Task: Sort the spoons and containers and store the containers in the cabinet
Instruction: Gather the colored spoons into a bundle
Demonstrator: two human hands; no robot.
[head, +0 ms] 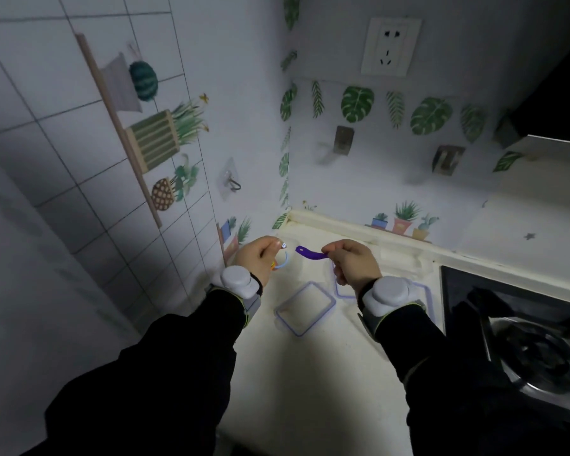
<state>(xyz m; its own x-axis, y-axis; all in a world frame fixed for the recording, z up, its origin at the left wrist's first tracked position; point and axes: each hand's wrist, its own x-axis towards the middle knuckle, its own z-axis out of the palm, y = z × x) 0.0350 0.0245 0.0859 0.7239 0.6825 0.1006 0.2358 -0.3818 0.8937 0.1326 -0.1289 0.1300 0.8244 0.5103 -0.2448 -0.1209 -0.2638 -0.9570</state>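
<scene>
Two closed fists — right hand (351, 263) around purple spoon (311, 254), left hand (260, 258) around ring (282, 262).

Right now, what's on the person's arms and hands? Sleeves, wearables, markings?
Both arms wear long black sleeves. Each wrist carries a light grey rounded puck-like device, on the left wrist and on the right wrist, mounted on a grey strap with a thin yellow-green edge at the cuff. The left hand and right hand are bare, no gloves. No cables or readable markings visible.
</scene>
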